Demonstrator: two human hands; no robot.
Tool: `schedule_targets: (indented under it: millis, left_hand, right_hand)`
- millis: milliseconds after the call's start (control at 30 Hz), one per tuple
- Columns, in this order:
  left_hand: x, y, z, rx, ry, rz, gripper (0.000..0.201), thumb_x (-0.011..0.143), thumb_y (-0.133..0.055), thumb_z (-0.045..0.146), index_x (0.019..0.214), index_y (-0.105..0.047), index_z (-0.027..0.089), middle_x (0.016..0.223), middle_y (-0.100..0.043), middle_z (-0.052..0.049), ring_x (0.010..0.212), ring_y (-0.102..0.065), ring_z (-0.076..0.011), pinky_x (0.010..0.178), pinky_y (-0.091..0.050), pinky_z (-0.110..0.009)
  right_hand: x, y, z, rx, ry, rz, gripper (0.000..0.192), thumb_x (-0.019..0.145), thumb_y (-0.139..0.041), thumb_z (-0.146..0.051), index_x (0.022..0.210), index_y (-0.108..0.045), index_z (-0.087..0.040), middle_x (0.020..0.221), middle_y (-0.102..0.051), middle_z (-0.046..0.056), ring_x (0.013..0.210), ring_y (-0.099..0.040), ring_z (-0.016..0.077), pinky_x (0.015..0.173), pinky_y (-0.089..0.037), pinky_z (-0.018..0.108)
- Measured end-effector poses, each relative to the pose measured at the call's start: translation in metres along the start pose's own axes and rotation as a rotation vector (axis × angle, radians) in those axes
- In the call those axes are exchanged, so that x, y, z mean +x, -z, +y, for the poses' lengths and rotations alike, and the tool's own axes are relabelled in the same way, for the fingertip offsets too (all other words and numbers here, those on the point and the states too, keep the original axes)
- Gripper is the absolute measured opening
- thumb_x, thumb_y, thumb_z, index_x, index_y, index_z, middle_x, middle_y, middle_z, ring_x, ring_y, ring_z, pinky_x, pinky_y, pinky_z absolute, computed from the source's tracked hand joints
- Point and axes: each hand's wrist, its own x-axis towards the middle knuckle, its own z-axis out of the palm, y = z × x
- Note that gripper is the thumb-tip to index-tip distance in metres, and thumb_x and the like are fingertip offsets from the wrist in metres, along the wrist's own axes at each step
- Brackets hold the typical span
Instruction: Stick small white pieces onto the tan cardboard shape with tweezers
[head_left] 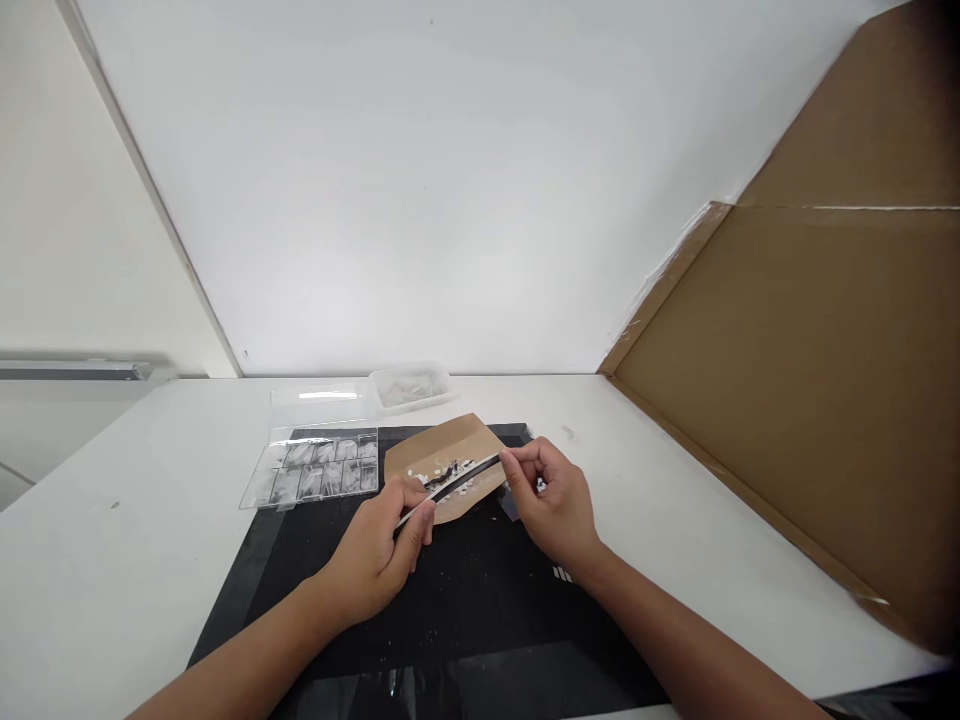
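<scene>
The left hand held a thin, dark, strip-shaped nail file closed in its grip near the 7 o'clock end. The right hand pinched a small item, too small to identify, against the file's 2 o'clock end, above a brown paper sheet strewn with white chips on the black mat. A compartmented clear plastic box lay at 10 o'clock. Risk: a loose pinch could drop the item among the chips.

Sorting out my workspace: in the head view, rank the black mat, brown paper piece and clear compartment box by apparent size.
1. black mat
2. clear compartment box
3. brown paper piece, though it looks close to the box, so that order is unsure.
</scene>
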Motion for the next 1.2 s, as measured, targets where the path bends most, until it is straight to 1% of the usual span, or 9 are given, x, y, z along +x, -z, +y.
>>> schedule_targets:
  millis: [133,233,367,467,567,667,833,1033,1200]
  left_hand:
    - [0.0,0.0,0.0,0.059,-0.003,-0.023,0.024,0.106,-0.04,0.032,0.087,-0.051,0.021,0.062,-0.054,0.005,0.055,-0.055,-0.0128,0.068,-0.044,-0.029]
    - [0.001,0.002,-0.001,0.132,-0.034,-0.033,0.024,0.105,-0.04,0.031,0.087,-0.053,0.021,0.064,-0.056,0.003,0.062,-0.058,-0.0145,0.071,-0.044,-0.029]
    - [0.001,0.004,-0.003,0.144,-0.028,-0.01,0.024,0.105,-0.039,0.031,0.088,-0.052,0.021,0.07,-0.06,0.001,0.064,-0.06,-0.0144,0.07,-0.045,-0.029]
    - [0.002,0.005,-0.003,0.203,-0.044,-0.029,0.024,0.105,-0.039,0.031,0.087,-0.052,0.021,0.073,-0.062,0.0,0.064,-0.06,-0.015,0.067,-0.044,-0.028]
    - [0.003,0.005,-0.001,0.343,-0.1,-0.047,0.026,0.105,-0.039,0.032,0.086,-0.053,0.021,0.077,-0.065,-0.002,0.064,-0.06,-0.0165,0.063,-0.042,-0.029]
    - [0.004,0.005,0.001,0.432,-0.167,-0.02,0.026,0.105,-0.039,0.032,0.085,-0.053,0.021,0.083,-0.067,-0.004,0.065,-0.061,-0.017,0.063,-0.043,-0.03]
    - [0.004,0.004,-0.001,0.445,-0.206,-0.005,0.022,0.105,-0.039,0.03,0.089,-0.052,0.021,0.085,-0.068,-0.004,0.065,-0.063,-0.0167,0.062,-0.043,-0.028]
    - [0.003,0.002,-0.003,0.447,-0.199,-0.01,0.021,0.105,-0.04,0.031,0.089,-0.051,0.021,0.084,-0.068,-0.003,0.064,-0.063,-0.017,0.061,-0.042,-0.028]
    - [0.003,0.003,-0.003,0.445,-0.161,-0.02,0.022,0.105,-0.04,0.032,0.09,-0.052,0.021,0.087,-0.069,-0.004,0.067,-0.064,-0.0178,0.063,-0.044,-0.029]
  right_hand:
    - [-0.006,-0.005,-0.004,0.004,0.072,-0.059,0.021,0.097,-0.06,-0.037,0.083,-0.061,-0.022,0.058,-0.046,-0.005,0.051,-0.046,0.0119,0.054,-0.041,0.025]
    - [-0.01,-0.008,-0.007,0.004,0.11,-0.093,0.018,0.097,-0.06,-0.035,0.084,-0.061,-0.022,0.059,-0.047,-0.005,0.052,-0.047,0.0117,0.055,-0.041,0.026]
    - [-0.005,-0.004,-0.003,-0.003,0.044,-0.063,0.021,0.096,-0.062,-0.037,0.082,-0.06,-0.022,0.058,-0.045,-0.006,0.052,-0.046,0.0116,0.054,-0.039,0.025]
    - [-0.004,-0.004,-0.003,0.031,0.002,-0.088,0.025,0.098,-0.06,-0.039,0.081,-0.059,-0.022,0.058,-0.044,-0.006,0.051,-0.044,0.0114,0.052,-0.038,0.025]
    - [-0.008,-0.007,-0.009,0.047,0.03,-0.126,0.025,0.099,-0.057,-0.039,0.081,-0.059,-0.022,0.06,-0.047,-0.005,0.053,-0.045,0.0117,0.053,-0.038,0.025]
    - [-0.011,-0.009,-0.013,0.038,0.067,-0.123,0.024,0.098,-0.058,-0.038,0.08,-0.059,-0.022,0.06,-0.047,-0.005,0.053,-0.045,0.0116,0.054,-0.038,0.026]
    - [-0.009,-0.007,-0.008,0.001,0.067,-0.065,0.023,0.098,-0.058,-0.037,0.081,-0.059,-0.022,0.061,-0.046,-0.005,0.053,-0.045,0.0117,0.054,-0.039,0.026]
    - [-0.013,-0.009,-0.014,-0.004,0.138,-0.135,0.023,0.097,-0.059,-0.035,0.078,-0.058,-0.022,0.058,-0.046,-0.005,0.052,-0.046,0.0118,0.054,-0.038,0.026]
    - [-0.009,-0.008,-0.008,-0.025,0.088,-0.086,0.023,0.098,-0.058,-0.036,0.081,-0.06,-0.022,0.058,-0.047,-0.005,0.052,-0.046,0.0121,0.054,-0.038,0.026]
